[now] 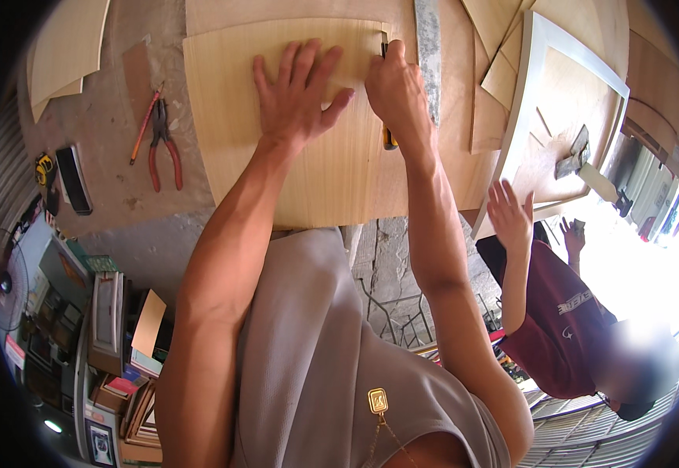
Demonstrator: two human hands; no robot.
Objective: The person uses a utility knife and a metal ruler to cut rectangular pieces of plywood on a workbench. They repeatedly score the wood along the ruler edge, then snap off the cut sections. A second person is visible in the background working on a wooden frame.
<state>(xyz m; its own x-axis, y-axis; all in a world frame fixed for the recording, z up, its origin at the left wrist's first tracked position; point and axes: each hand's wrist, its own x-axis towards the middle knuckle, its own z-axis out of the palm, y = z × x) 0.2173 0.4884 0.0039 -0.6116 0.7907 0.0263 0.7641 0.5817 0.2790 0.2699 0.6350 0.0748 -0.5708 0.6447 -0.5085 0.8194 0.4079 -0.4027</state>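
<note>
While your left hand (300, 93) lies spread flat on the pale wood veneer sheet (332, 171), fingers fanned and thumb reaching toward the other hand, your right hand (398, 86) is curled tightly round a yellow-and-black cutter knife (390, 139). The knife's yellow end shows below that fist and a dark part pokes out above it, close to the sheet's far right corner.

The step in hand looks like trimming the sheet along its right side — your left hand bracing, your right guiding the knife. A clean stroke would call for steady pressure from the spread palm, an even pull and the left thumb kept clear of the blade's line. You hide the blade's contact with the wood, so I cannot tell how deep it bites.

The sheet lies on the desk (109, 140), under your left hand and reaching toward both your forearms. A metal straightedge (428, 58) sits just to the right of your right hand; red-handled pliers (166, 152) and a red pencil (146, 125) lie well left of your left hand.
</note>
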